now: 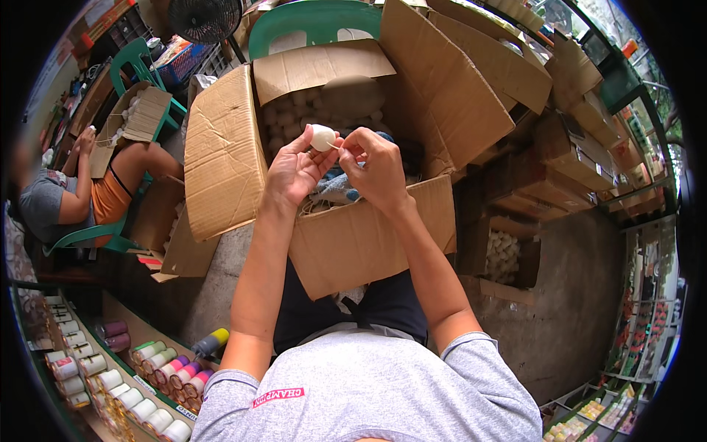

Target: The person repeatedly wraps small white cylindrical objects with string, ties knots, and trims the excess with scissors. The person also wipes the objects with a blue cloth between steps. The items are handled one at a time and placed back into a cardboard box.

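Note:
My left hand (300,170) holds a small white candle (322,137) between thumb and fingers, above an open cardboard box. On its right, my right hand (374,166) pinches a thin pale strand, likely a wick, that meets the candle's lower edge. Below both hands the cardboard box (353,243) stands with its flaps spread. Many white candles (287,119) lie inside it at the back left. Blue and white cloth (333,188) and some loose strands lie near its front.
A co-worker (61,199) sits at the left beside another cardboard box (149,113). A green plastic chair (315,16) and a black fan (204,19) stand behind the box. At the right are stacked cartons (552,188) and a floor box (530,262) of white pieces. Candle shelves (141,381) line the lower left.

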Action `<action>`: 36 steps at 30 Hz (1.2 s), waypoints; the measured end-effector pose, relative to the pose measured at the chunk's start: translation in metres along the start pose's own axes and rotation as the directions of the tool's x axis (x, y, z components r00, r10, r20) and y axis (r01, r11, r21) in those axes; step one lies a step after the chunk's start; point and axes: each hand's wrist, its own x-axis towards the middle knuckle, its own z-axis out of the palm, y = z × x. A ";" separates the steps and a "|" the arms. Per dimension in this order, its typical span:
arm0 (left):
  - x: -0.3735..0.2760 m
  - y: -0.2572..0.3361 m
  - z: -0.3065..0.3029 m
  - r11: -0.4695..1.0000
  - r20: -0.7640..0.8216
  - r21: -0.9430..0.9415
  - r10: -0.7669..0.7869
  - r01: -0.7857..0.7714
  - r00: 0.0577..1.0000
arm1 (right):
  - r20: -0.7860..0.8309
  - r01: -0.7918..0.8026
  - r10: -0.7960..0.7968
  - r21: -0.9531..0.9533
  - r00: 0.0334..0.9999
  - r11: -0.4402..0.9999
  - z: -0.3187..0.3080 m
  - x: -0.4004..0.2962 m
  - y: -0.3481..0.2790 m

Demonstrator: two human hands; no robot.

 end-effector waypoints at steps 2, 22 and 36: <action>0.000 0.000 0.001 0.999 -0.009 0.032 0.018 -0.018 1.000 | 0.001 -0.012 0.012 -0.013 1.000 1.000 0.000 0.000 0.002; 0.003 -0.004 -0.002 0.958 0.051 0.160 0.234 -0.239 0.971 | -0.038 -0.097 0.097 0.013 0.995 0.995 -0.002 0.004 -0.002; -0.005 -0.008 0.013 0.855 0.120 0.397 0.311 -0.333 0.943 | 0.034 0.133 -0.133 0.007 0.991 0.991 -0.007 0.013 0.003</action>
